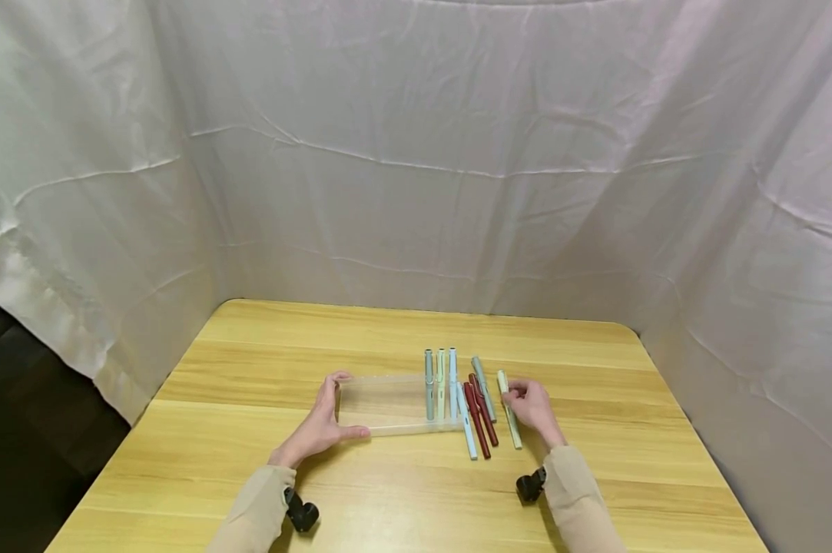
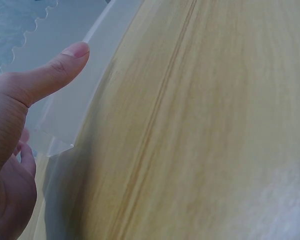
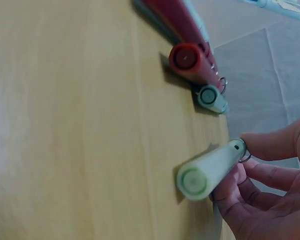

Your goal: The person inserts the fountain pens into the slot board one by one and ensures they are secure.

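My left hand (image 1: 317, 425) grips the left end of a clear plastic pen tray (image 1: 381, 428), thumb along the near wall and fingers at the far corner. Scalloped notches show on the tray (image 2: 65, 107) in the left wrist view. Across its right part lie a grey-blue pen (image 1: 429, 384), a pale green pen (image 1: 441, 384) and a light blue pen (image 1: 453, 376). Further right, my right hand (image 1: 535, 408) pinches another pale green pen (image 1: 512, 424) between thumb and fingers near its upper part. The right wrist view shows this pen (image 3: 210, 172) end-on, close to the tabletop.
Between tray and right hand lie a second light blue pen (image 1: 467, 430), two dark red pens (image 1: 483, 434) and another grey-blue pen (image 1: 483, 388). The light blue one overlaps the tray's right end. A wooden table (image 1: 416, 499) carries everything, with pale curtains (image 1: 416, 215) behind and beside it.
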A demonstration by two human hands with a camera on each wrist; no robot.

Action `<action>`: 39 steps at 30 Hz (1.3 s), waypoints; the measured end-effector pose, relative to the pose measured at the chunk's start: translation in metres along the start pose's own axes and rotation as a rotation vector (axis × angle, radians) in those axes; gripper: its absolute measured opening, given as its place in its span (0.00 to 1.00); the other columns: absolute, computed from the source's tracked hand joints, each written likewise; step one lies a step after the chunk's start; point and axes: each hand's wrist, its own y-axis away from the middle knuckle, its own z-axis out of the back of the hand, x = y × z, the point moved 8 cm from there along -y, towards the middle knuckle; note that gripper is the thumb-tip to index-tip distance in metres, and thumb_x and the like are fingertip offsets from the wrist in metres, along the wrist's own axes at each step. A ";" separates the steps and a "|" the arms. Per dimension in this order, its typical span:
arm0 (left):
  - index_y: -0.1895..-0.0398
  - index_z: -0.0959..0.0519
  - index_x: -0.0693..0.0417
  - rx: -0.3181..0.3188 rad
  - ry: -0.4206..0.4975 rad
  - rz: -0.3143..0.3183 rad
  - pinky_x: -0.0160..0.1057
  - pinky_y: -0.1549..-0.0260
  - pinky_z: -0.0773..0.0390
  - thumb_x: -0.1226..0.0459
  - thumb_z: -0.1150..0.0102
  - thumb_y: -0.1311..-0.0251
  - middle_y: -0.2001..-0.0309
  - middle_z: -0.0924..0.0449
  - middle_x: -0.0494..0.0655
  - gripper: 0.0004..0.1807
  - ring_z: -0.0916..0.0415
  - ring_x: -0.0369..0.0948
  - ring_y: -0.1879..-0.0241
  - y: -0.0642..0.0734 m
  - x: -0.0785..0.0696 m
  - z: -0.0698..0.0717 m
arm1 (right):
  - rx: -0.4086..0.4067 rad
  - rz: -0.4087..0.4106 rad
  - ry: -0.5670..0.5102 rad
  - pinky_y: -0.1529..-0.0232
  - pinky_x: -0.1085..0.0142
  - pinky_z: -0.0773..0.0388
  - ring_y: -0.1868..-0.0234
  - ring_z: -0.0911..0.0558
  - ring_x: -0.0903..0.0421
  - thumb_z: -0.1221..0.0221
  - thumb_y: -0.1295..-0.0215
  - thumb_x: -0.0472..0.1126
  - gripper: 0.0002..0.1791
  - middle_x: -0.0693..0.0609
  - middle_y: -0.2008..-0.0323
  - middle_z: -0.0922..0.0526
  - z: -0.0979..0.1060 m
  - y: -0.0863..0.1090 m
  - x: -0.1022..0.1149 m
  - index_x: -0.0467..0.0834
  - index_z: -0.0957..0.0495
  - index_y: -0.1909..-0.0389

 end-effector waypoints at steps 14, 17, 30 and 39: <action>0.29 0.48 0.60 0.005 -0.003 0.006 0.65 0.22 0.55 0.59 0.18 0.60 0.28 0.49 0.64 0.59 0.55 0.63 0.23 -0.002 -0.001 0.001 | -0.046 0.003 -0.431 0.66 0.70 0.13 0.67 0.17 0.58 0.46 0.28 0.29 0.17 0.26 0.51 0.19 0.001 0.005 0.003 0.24 0.28 0.42; 0.29 0.48 0.60 0.006 -0.002 0.010 0.65 0.22 0.55 0.59 0.17 0.61 0.28 0.48 0.64 0.59 0.55 0.63 0.23 -0.002 -0.002 0.001 | -0.044 0.018 -0.516 0.65 0.70 0.14 0.66 0.16 0.59 0.47 0.26 0.31 0.17 0.29 0.51 0.16 0.002 0.006 0.003 0.25 0.29 0.41; 0.29 0.48 0.60 0.006 0.000 0.008 0.64 0.22 0.55 0.59 0.18 0.61 0.28 0.48 0.64 0.59 0.55 0.63 0.23 -0.001 -0.001 0.000 | -0.059 0.045 -0.636 0.48 0.68 0.14 0.56 0.13 0.59 0.41 0.30 0.31 0.21 0.45 0.55 0.13 0.002 0.008 0.005 0.28 0.30 0.40; 0.30 0.48 0.59 0.003 0.003 0.010 0.64 0.22 0.55 0.60 0.17 0.61 0.27 0.48 0.63 0.58 0.54 0.63 0.23 -0.001 0.000 0.000 | -0.107 0.091 -0.570 0.53 0.71 0.16 0.59 0.20 0.64 0.39 0.32 0.32 0.23 0.60 0.62 0.18 0.007 0.013 0.012 0.33 0.28 0.38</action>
